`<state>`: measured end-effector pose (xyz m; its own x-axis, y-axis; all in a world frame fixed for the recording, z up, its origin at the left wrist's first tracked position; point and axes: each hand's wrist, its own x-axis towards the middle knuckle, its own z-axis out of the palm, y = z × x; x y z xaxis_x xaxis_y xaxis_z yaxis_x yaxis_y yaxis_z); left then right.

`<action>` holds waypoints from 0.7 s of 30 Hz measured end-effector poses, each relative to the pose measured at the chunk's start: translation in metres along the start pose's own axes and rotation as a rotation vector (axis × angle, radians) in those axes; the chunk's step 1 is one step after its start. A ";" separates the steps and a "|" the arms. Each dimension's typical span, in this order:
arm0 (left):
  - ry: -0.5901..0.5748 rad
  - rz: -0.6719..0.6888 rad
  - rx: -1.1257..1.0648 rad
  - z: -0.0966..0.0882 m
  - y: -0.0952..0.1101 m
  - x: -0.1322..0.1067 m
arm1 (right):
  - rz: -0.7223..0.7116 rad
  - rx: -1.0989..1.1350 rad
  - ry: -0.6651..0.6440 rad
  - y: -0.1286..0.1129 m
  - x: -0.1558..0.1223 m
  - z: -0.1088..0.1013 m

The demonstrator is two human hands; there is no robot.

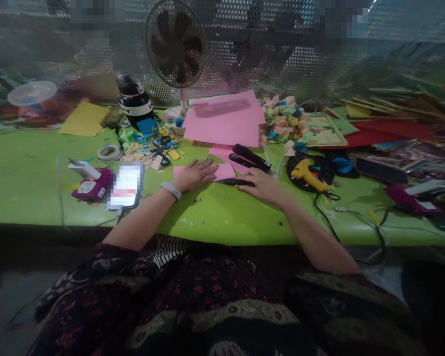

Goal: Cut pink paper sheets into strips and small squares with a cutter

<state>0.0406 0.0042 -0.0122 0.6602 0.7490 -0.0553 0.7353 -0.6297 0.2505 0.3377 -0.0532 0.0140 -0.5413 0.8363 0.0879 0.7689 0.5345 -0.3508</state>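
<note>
Pink strip (225, 171): lies on the green tabletop (222, 217) in front of the person, partly covered by the left hand (196, 175), its free end near the fingertips of the right hand (264, 185).
Strip's weak point: it could skew if the left hand's pressure eases, since little else seems to hold it down; a hard sideways drag might crease it.
Dark tool (228, 182): slim and tapering, along the strip's near edge (knife, scissors or pen, I cannot tell which); if sharp, its narrow end, directed toward the left hand, could nick a finger or stray into the paper.
Left hand: open, palm down, fingers slightly spread, resting on the strip.
Right hand: palm down, fingers reaching low over the tool's right end; whether they close round it cannot be made out.
Stapler (250, 157): black, just beyond the right hand, over more pink paper; a forward push could knock it.
Pink sheets (222, 123): farther back, loose enough, perhaps, to shift if the fan (176, 44) blows.
Glue gun (307, 173): yellow, well to the right; its cable could snag the right forearm.
</note>
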 end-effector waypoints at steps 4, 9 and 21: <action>0.023 0.001 -0.033 -0.004 0.004 0.001 | 0.021 -0.026 0.017 0.003 0.001 0.002; 0.157 -0.037 -0.106 -0.034 -0.013 -0.014 | -0.001 -0.042 0.054 0.014 0.003 0.003; -0.059 -0.216 -0.449 -0.042 -0.067 -0.020 | -0.025 -0.047 0.105 -0.008 0.017 0.016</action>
<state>-0.0282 0.0396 0.0126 0.5171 0.8313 -0.2037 0.7266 -0.3006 0.6179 0.3176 -0.0454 0.0036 -0.5239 0.8294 0.1942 0.7718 0.5586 -0.3036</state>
